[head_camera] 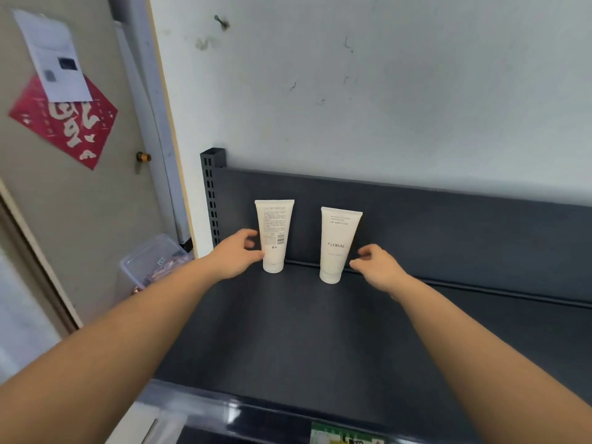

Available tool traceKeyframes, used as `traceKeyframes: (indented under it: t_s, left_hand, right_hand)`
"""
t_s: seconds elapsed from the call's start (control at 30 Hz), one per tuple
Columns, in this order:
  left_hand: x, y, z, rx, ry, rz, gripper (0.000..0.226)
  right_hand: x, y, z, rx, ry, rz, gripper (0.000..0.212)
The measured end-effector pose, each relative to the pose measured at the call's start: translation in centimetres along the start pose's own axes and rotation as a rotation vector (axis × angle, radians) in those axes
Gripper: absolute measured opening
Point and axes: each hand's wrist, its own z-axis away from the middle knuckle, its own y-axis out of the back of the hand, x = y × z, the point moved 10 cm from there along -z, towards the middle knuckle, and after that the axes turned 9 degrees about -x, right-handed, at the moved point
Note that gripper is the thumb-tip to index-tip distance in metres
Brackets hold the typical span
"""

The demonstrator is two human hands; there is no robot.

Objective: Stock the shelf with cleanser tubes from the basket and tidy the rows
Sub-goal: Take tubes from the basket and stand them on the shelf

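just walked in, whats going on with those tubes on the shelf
A person is stocking a dark shelf with bare hands. Two white tubes stand cap-down near its back panel, apart from each other. The left grip has its thumb and a fingertip at the side of the left tube, which shows its printed back; whether it truly holds the tube is unclear. The right grip hovers loosely curled just right of the right tube, marked FLORAL, holding nothing.
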Motion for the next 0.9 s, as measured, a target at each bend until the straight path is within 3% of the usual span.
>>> traceKeyframes:
  t_s: [0.17, 0.47, 0.77, 0.9]
  left_hand:
    - [-0.4, -1.1, 4.6, 0.042, 0.053, -0.144, 0.06]
    - [-3.7, -1.9, 15.7, 0.112, 0.263, -0.444, 0.063]
    - [-9.5, 2.7, 29.2, 0.274, 0.469, -0.517, 0.054]
    - [-14.4, 5.1, 36.0, 0.307, 0.615, -0.514, 0.064]
  right_hand:
    - [0.4, -3.2, 1.7, -0.134, 0.025, 0.248, 0.049]
    - [-7.0, -11.8, 6.5, -0.338, 0.39, 0.488, 0.061]
    - [-16.9, -23.5, 14.0, -0.526, 0.698, 0.521, 0.058]
    - [-21.4, -29.8, 18.5, -0.569, 0.824, 0.514, 0.056]
